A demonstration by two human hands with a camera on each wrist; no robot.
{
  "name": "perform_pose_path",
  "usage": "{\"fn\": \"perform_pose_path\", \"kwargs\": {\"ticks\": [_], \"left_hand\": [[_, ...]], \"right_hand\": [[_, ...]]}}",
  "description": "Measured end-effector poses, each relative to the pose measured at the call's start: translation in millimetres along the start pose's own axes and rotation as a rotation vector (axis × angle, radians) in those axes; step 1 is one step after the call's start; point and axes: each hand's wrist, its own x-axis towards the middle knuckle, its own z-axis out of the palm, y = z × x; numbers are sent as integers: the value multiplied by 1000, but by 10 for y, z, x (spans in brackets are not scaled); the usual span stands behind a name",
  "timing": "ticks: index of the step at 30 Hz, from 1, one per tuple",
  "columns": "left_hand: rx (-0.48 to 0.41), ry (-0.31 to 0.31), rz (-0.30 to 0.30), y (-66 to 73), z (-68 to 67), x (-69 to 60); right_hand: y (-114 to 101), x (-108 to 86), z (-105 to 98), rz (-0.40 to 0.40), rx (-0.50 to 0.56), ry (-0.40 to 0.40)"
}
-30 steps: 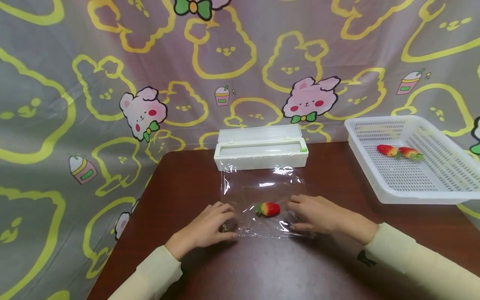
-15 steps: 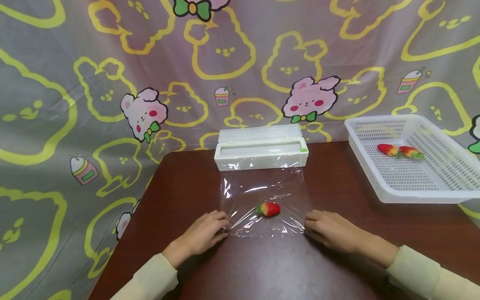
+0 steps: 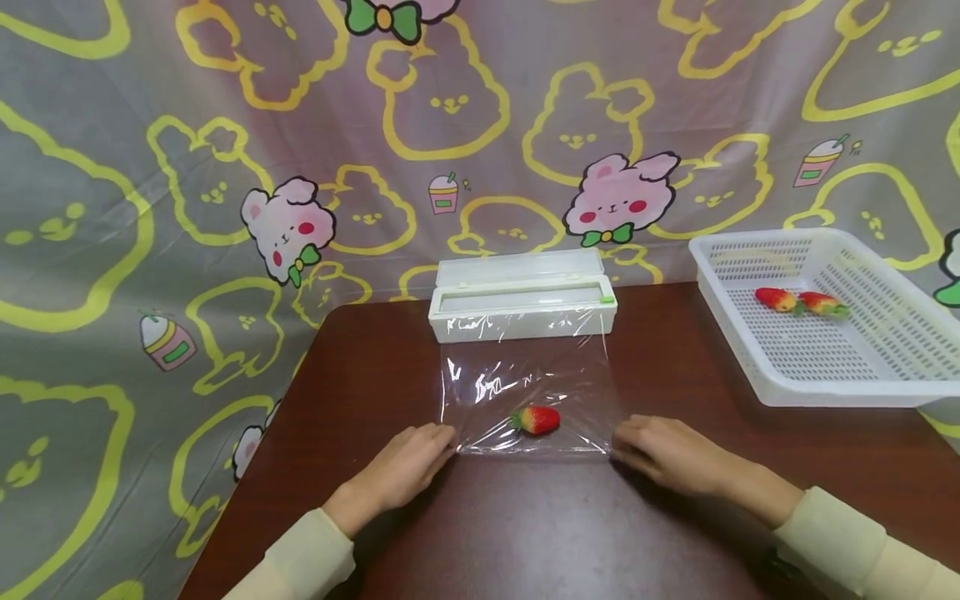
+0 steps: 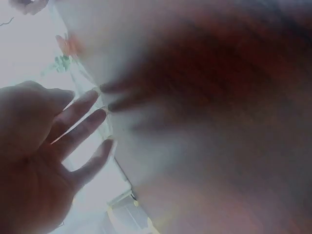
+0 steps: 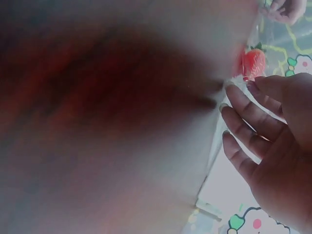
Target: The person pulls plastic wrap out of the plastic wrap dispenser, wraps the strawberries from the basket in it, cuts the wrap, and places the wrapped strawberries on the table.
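The left hand (image 3: 408, 465) and the right hand (image 3: 670, 454) are at the two near corners of the film (image 3: 555, 362), set apart so the clear sheet lies spread between them. Each seems to pinch its corner between thumb and forefinger; in the wrist views the other fingers are spread, tips at or near the surface (image 3: 517, 533), probably to steady the hold. How firmly the film is caught is too blurred to tell. Bright creases run towards both hands, a sign of some tension.

The strawberry (image 3: 542, 420) lies on its side within the film's outline, near its front edge and between the hands, leaves to the left; it seems to rest on the sheet, where its weight may help keep that down. Beyond it, the film runs up over the front of the box (image 3: 525, 327), whose lid (image 3: 521, 265) stands raised and so leaves the slot uncovered. The box sits roughly square to the person, which brings the sheet straight towards both hands. The basket (image 3: 862, 392), with two berries (image 3: 775, 300) in it, stands off to the right, clear of the film
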Motion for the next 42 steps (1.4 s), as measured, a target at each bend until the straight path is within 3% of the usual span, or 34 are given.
{"fn": "perform_pose_path", "kwargs": {"ticks": [4,9,12,18,23,29,35,42], "left_hand": [[-89,7,2,-11,0,23],[-243,-15,-73,-42,-19,83],[-277,4,-95,-68,-20,128],[-268,79,-100,-119,10,229],[-289,79,-136,-138,44,292],[-293,119,-151,-146,64,352],[-278,123,-182,-155,77,413],[-129,72,-226,-129,119,455]], "right_hand": [[9,46,-37,96,20,-10],[45,142,-71,199,38,8],[83,209,-81,255,65,30],[199,378,-57,325,169,78],[307,463,5,311,250,121],[388,491,43,407,311,75],[426,532,64,486,284,34],[425,560,82,505,150,-65]]}}
